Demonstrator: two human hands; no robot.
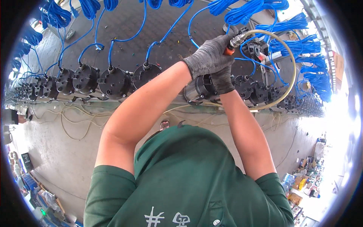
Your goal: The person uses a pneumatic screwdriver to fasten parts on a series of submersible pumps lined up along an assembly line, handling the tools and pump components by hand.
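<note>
L hand in a dark grey knit glove (209, 57) is closed round a hand tool w/ an orange-red part (229, 51); the glove covers most of the tool, so its type's hard to tell. R hand in a matching grey glove (223, 79) sits just below, partly hidden by the L; can't tell if its grip is on the tool or only bracing. Tool is above the table's near edge, close to a black ribbed cylindrical housing (200, 90).

Silver metal coupling (238, 40) tops the tool, feeding a pale yellow see-thru hose (293, 65). Hose swings wide to the R, prob. so it stays off the wrists. Hands stacked this close prob. for steadiness.

Black round housings (115, 82) line the near edge of the dark table (170, 47), prob. for easy reach w/o leaning. Their blue cables (141, 28) run back to tied blue coils (242, 15) at the far side & R end, prob. to keep the working strip clear of loose loops.
</note>
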